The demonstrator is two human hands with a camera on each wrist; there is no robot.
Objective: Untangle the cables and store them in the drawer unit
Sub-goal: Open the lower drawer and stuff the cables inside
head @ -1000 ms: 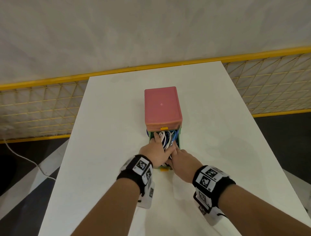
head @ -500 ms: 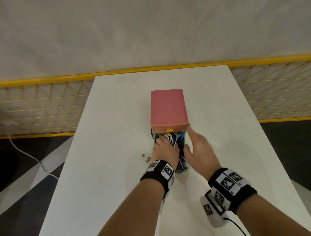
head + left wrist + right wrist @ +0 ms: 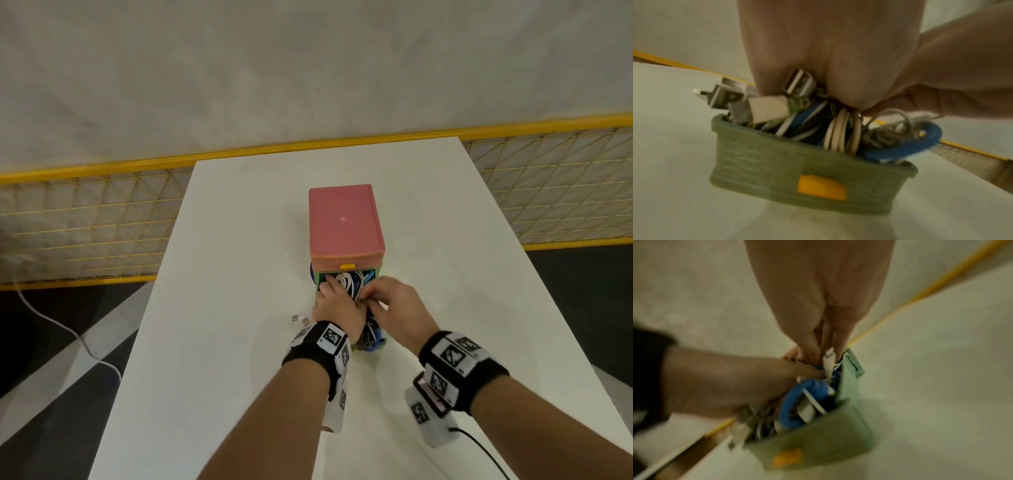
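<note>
**Cables packed into open green drawer**

We see the left hand (image 3: 337,305) pressing flat on the cables (image 3: 840,129); the right hand (image 3: 390,301) pinches a white plug (image 3: 828,360). The drawer (image 3: 797,170) juts from the pink unit (image 3: 344,222), mid-table (image 3: 222,342), plugs overhanging its left rim.

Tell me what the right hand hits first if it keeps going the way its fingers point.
Probably the white cable at its fingertips, atop the cable pile in the open green drawer; depth is blurred.
</note>
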